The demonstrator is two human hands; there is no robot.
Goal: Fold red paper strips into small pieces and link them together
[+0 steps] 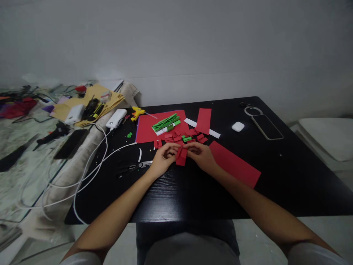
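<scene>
Between my two hands is a small piece of folded red paper (pixel 181 156), held upright just above the black table. My left hand (pixel 165 157) pinches its left edge, and my right hand (pixel 200 154) pinches the upper right edge. Just beyond my fingertips lies a pile of small folded red paper pieces (pixel 173 137), with a green folded piece (pixel 187 139) among them. Behind the pile, a bundle of folded green paper (pixel 165 122) rests on a large red sheet (pixel 146 129). A red paper strip (pixel 234 163) extends under my right forearm.
Scissors (pixel 135 166) lie left of my left hand. A yellow glue gun (pixel 137 113), a white power bank (pixel 116 118) and white cables (pixel 103 162) are at the table's left. Rightward are a white earbud case (pixel 238 126), a phone (pixel 267 127) and a red rectangle of paper (pixel 203 120).
</scene>
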